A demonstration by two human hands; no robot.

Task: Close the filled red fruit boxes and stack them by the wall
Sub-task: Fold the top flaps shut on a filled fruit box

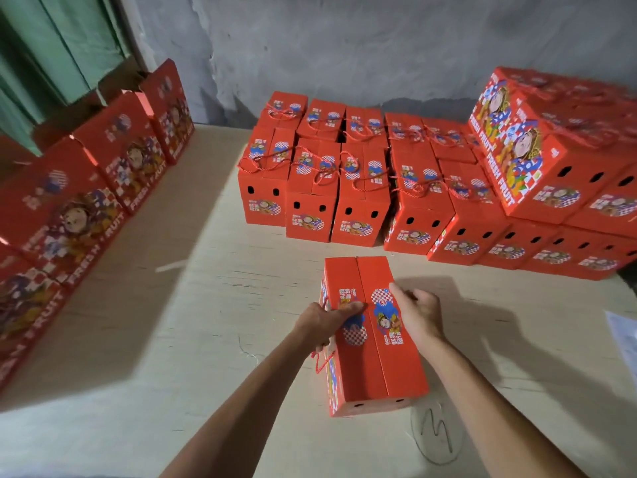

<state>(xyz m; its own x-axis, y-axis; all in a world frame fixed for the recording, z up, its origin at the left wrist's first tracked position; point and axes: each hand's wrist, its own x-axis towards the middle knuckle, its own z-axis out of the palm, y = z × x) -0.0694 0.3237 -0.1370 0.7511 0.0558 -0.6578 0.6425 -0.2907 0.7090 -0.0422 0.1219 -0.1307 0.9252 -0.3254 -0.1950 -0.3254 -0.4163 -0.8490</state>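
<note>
A red fruit box [382, 353] stands on the floor in front of me, its two top flaps folded down and meeting along the middle. My left hand [325, 320] grips its left top edge, thumb lying across the left flap. A red cord handle [322, 362] hangs below that hand on the box's left side. My right hand [418, 313] curls its fingers over the right top edge, beside the right flap. Closed red boxes [310, 188] with cord handles on top stand in rows by the grey wall. At the right, closed boxes are stacked two high [537, 157].
A row of red boxes [103, 174] runs along the left side toward a green curtain [51, 56]. Pale board flooring [172, 305] lies open between the rows. A sandal [436, 432] lies near the box's front right corner. A sheet of paper [624, 336] lies at the right edge.
</note>
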